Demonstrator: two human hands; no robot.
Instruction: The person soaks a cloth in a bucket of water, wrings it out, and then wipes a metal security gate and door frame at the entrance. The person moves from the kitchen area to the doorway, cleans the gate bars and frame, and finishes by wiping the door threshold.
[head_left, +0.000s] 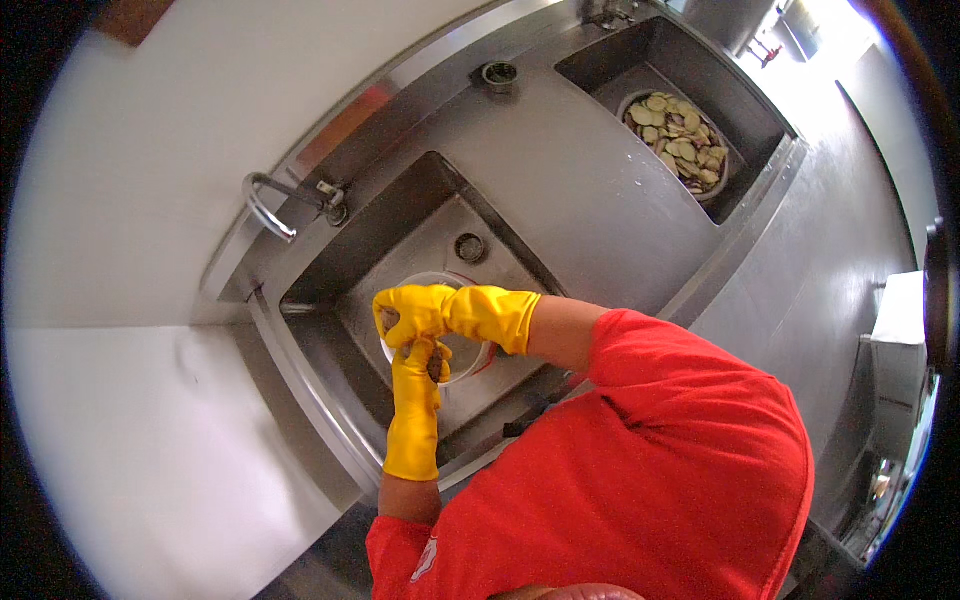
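Note:
Both my hands wear yellow rubber gloves and meet over a round, pale-rimmed container (471, 367) in the near sink basin (360, 300). My left hand (424, 367), the lower one, has its fingers curled around a dark brown, rough-looking object (435, 365). Just above it, my right hand (412, 311) bends round a greyish-brown piece (389, 318), its fingers closed on it. The kind of either object is not clear, nor whether they are one thing. My gloves hide much of the container and what it holds.
A curved metal faucet (274, 210) stands behind the near basin, whose drain (470, 247) shows beyond the container. In the far basin (600, 79), a round container (726, 176) holds many pale vegetable slices (679, 139). A small round cup-like thing (499, 76) sits on the steel counter (555, 172).

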